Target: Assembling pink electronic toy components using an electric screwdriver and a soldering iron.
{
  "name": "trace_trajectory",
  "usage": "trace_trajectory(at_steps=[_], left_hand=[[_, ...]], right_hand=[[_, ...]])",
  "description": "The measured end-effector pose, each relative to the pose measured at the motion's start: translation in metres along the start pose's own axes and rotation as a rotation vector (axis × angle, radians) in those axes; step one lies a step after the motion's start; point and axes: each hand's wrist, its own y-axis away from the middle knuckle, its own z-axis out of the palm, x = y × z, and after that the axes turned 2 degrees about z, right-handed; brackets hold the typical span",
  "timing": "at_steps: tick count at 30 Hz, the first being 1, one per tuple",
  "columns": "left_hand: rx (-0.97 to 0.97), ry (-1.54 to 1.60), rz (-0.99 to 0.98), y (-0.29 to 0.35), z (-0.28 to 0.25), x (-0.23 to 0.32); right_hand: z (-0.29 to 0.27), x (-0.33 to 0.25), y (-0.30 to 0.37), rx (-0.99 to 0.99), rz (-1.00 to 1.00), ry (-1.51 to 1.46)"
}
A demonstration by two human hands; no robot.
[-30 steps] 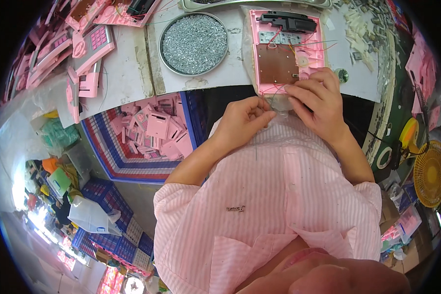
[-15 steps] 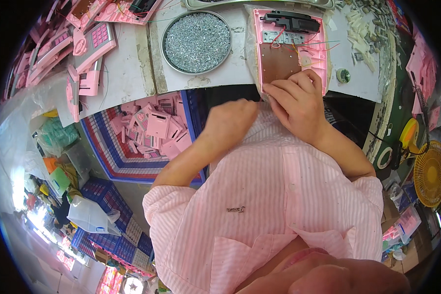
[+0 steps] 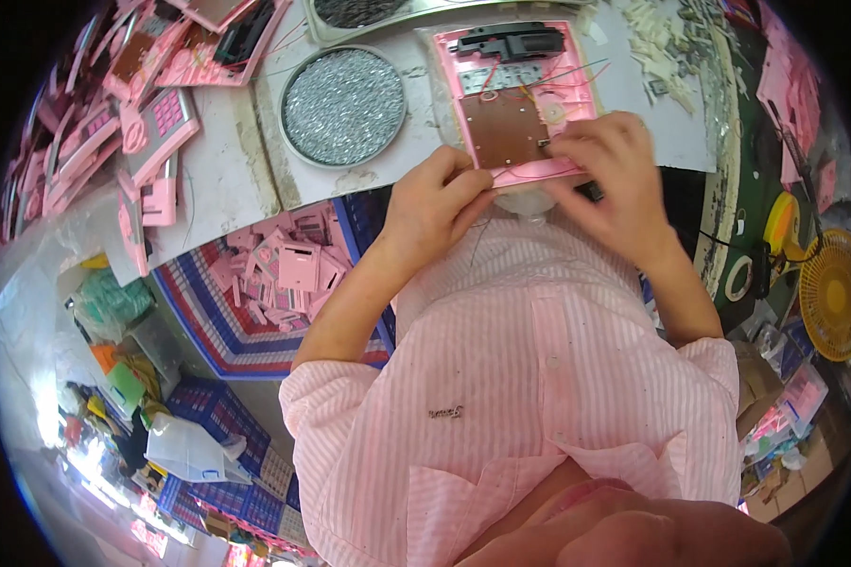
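Observation:
A pink plastic casing (image 3: 584, 87) lies on the worktable in front of me, open side up. Inside it are a black plastic part (image 3: 512, 42) at the far end, a perforated metal plate (image 3: 501, 78), a brown circuit board (image 3: 501, 132) and thin red, green and yellow wires. My left hand (image 3: 435, 203) is closed at the casing's near left corner, fingertips and thumb pinching its front edge. My right hand (image 3: 619, 180), slightly blurred, straddles the near right corner. Its fingers bend over the board's edge and its thumb is below the rim.
A round dish of small silver screws (image 3: 343, 106) stands left of the casing, with a metal tray (image 3: 416, 13) beyond it. Pink casings and phone-like parts (image 3: 165, 128) pile up at the far left. A blue-and-red crate (image 3: 199, 317) of pink parts sits below the table. White pieces (image 3: 667, 47) lie right.
The left hand has come forward and right onto the casing's near edge. The right hand has shifted to the near right corner. The casing's near edge looks tipped up, and the view has shifted.

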Motion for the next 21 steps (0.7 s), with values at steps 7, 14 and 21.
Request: trace_trajectory(at_steps=[7,14,21], left_hand=[[-0.031,0.024,-0.004,-0.003,0.001,-0.001],[-0.109,-0.051,-0.012,-0.005,-0.003,0.008],[-0.295,-0.176,0.048,-0.021,-0.011,0.013]], right_hand=[[-0.012,0.012,0.013,-0.119,0.068,0.093],[0.007,-0.004,0.011,-0.095,0.002,0.07],[0.006,-0.019,0.01,-0.117,-0.029,0.095]])
